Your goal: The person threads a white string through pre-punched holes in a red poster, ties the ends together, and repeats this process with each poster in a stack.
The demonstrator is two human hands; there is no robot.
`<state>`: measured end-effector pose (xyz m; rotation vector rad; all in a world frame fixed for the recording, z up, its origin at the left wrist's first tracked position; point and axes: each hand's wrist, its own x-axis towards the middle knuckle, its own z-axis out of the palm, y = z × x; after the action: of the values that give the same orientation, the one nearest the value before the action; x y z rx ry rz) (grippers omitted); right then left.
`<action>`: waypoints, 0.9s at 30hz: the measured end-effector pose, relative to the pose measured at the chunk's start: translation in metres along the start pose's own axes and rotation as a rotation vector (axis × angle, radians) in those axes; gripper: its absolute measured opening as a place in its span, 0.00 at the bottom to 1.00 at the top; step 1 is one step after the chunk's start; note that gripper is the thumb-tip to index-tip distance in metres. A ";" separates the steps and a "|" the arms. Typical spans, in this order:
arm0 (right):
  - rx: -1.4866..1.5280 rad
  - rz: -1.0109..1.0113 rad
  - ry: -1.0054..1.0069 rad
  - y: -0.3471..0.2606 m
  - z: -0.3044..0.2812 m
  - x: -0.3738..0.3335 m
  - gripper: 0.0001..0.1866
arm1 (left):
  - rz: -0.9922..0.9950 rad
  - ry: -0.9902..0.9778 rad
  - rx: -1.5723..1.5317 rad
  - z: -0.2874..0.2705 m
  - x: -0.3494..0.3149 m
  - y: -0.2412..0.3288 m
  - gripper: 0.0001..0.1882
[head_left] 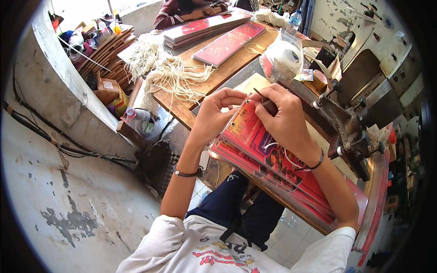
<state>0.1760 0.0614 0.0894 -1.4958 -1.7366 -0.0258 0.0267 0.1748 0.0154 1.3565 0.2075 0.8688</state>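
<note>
A stack of glossy red printed cards [282,166] lies in front of me, with small eyelet holes along the top card's short edge. My left hand [216,113] pinches that edge near a corner eyelet. At the same corner, the thumb and fingers of my right hand [284,116] close around an awl [269,107]. Its dark handle sits in the fingers and its thin shaft points up to the left. A white cord [287,157] loops over the card below my right wrist. Whether any cord lies between my fingertips is hidden.
Bundles of white cord [177,79] and more red cards [230,43] lie on the wooden table [195,107]. A stuffed plastic bag [283,57] stands beyond my right hand. A metal machine [350,118] borders the right side. Another person's hands [202,12] are at the far end.
</note>
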 end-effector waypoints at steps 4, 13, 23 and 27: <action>-0.033 -0.051 -0.016 -0.003 -0.001 0.001 0.09 | -0.013 0.009 -0.037 -0.001 -0.001 0.000 0.15; -0.092 -0.099 -0.086 -0.001 0.001 0.003 0.10 | 0.033 -0.045 0.109 -0.005 0.001 -0.002 0.16; -0.059 -0.046 -0.076 -0.006 0.002 0.001 0.08 | -0.001 0.020 0.085 0.000 -0.002 0.006 0.18; -0.067 -0.060 -0.036 -0.006 0.003 0.000 0.07 | -0.021 0.035 0.111 0.003 -0.003 0.013 0.19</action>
<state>0.1696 0.0613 0.0905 -1.5001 -1.8246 -0.0892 0.0213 0.1697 0.0265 1.4402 0.2999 0.8746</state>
